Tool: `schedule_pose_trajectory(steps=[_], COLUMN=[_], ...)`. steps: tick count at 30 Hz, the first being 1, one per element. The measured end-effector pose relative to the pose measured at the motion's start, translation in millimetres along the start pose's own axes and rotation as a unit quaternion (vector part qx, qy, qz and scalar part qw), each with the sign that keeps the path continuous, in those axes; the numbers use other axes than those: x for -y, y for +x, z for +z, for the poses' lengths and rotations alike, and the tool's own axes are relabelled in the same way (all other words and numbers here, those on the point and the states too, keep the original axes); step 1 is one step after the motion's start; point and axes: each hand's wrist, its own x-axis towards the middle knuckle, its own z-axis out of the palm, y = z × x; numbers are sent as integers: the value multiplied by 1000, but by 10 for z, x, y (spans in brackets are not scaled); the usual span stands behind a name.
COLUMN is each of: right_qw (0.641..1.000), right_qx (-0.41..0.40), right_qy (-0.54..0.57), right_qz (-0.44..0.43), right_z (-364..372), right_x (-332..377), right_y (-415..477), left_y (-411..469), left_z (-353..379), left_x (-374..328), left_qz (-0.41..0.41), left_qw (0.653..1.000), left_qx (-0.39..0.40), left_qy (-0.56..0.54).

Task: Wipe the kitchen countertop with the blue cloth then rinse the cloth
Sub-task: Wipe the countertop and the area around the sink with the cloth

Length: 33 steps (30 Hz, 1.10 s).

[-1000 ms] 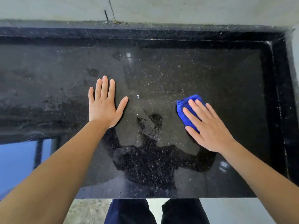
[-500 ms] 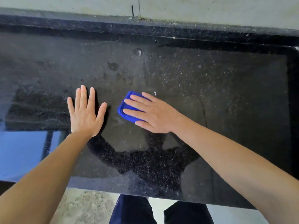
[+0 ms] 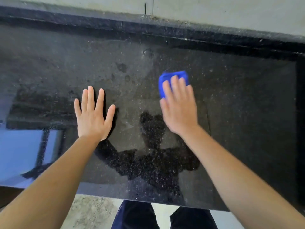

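Note:
A folded blue cloth [image 3: 171,78] lies on the black speckled countertop [image 3: 239,104], right of centre. My right hand [image 3: 179,106] presses flat on the cloth with straight fingers and covers its near half; the hand is motion-blurred. My left hand [image 3: 93,116] rests palm-down with spread fingers on the bare counter, to the left of the cloth and apart from it.
A raised black ledge [image 3: 165,33] runs along the back against a grey wall [image 3: 214,10]. Dried rings and smears [image 3: 122,67] mark the counter behind my left hand. The front edge [image 3: 148,199] is near my legs, with floor below.
My right hand has slid the cloth to the right and farther back, away from my left hand. My left hand stays flat on the counter.

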Motion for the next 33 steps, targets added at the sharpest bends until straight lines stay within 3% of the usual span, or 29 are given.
schedule_pose_trajectory(steps=[4, 8, 12, 15, 20, 24, 28, 31, 33], right_qw=[976, 967, 978, 986, 995, 954, 891, 912, 963], right_qx=[58, 57, 66, 61, 59, 43, 3, -3, -4], right_qy=[36, 13, 12, 19, 16, 27, 90, 105, 76], right_qz=[-207, -249, -198, -151, 73, 295, 445, 396, 259], right_z=[124, 99, 16, -60, -182, -241, -233, -147, -74], right_x=[482, 532, 550, 55, -1007, -1346, -619, 270, 792], right_y=[43, 987, 1700, 1693, 1053, 851, 1343, 1662, 1673], left_y=[0, 9, 14, 22, 16, 17, 29, 30, 26], left_z=[2, 5, 8, 4, -24, -33, -38, -35, -33], left_x=[-3, -7, 5, 8, -1, 5, 10, 18, 21], left_qz=[-5, -9, -10, -8, -7, -3, 2, 7, 7], left_qw=[1000, 1000, 1000, 1000, 1000, 1000, 999, 999, 999], left_qx=[3, -3, -6, 4, 21, 25, 34, 34, 35], left_qy=[1, -6, -7, -4, 3, 1, 12, 8, 8])
